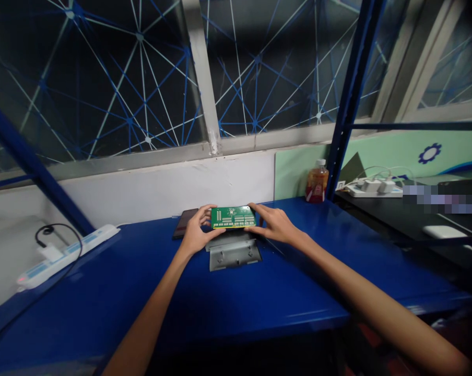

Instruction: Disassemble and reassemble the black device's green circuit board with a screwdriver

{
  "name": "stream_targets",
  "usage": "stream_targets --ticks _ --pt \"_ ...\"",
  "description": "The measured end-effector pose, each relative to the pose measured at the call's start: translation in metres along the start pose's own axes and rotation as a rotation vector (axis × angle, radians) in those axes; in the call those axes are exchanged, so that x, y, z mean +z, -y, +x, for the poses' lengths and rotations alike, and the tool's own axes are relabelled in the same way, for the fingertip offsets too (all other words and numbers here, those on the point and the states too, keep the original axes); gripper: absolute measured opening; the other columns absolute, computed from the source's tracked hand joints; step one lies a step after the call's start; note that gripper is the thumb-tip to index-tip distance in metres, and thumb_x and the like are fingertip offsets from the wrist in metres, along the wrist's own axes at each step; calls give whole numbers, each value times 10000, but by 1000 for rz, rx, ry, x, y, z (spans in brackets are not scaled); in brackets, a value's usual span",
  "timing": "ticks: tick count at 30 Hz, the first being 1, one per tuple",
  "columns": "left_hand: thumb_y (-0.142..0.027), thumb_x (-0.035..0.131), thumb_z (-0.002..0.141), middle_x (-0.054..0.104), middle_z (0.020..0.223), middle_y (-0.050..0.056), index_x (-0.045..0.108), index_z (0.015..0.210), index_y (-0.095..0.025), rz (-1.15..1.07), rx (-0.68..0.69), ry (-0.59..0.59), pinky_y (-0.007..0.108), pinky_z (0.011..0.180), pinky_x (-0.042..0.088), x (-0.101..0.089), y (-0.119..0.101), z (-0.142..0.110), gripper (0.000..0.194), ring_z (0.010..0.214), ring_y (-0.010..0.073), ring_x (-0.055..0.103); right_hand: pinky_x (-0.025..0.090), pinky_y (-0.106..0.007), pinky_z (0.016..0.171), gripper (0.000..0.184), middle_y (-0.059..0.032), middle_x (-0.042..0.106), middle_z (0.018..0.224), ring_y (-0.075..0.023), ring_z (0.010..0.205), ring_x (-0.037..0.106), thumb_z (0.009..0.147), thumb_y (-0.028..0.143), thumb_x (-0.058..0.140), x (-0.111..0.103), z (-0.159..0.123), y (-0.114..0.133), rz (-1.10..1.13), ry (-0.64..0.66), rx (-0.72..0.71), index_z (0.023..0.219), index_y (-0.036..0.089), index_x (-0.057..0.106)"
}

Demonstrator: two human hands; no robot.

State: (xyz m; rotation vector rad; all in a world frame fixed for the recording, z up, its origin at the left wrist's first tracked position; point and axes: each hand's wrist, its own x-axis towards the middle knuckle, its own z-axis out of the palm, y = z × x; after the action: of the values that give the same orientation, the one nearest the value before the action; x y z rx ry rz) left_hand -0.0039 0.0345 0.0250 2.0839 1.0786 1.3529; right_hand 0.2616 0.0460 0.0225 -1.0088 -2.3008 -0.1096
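Observation:
Between my two hands a green circuit board (pixel 233 216) is held up by its left and right ends, its face with pale connectors turned toward me. My left hand (pixel 198 230) grips the left end, thumb along the lower edge and fingers behind. At the right end, my right hand (pixel 275 223) pinches the board between thumb and fingers. Just below it a grey metal casing (pixel 236 255) with small raised posts lies on the blue table (pixel 173 308); its far part is hidden by the board. Behind my left hand rests a dark flat phone-like slab (pixel 184 222).
A white power strip (pixel 69 256) with a plugged-in black cable lies at the left. A bottle of reddish drink (pixel 316 181) stands at the back right beside a blue metal post (pixel 347 104). Another power strip (pixel 375 187) sits on the black desk (pixel 385 216) at right.

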Motion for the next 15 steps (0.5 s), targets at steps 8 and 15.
stream_targets --ticks 8,15 --pt "-373 754 670 687 1067 122 578 1213 -119 66 -109 55 368 828 529 -10 9 0 625 932 258 657 427 -291 666 560 -100 660 972 -182 691 600 856 582 477 -1 3 7 117 23 60 1224 165 538" --pt "-457 609 800 733 861 72 715 935 -135 211 -92 -6 273 685 503 -5 7 -2 364 736 198 657 381 -265 591 546 -74 669 724 -177 648 586 906 579 350 1 5 16 363 20 266 845 151 681"
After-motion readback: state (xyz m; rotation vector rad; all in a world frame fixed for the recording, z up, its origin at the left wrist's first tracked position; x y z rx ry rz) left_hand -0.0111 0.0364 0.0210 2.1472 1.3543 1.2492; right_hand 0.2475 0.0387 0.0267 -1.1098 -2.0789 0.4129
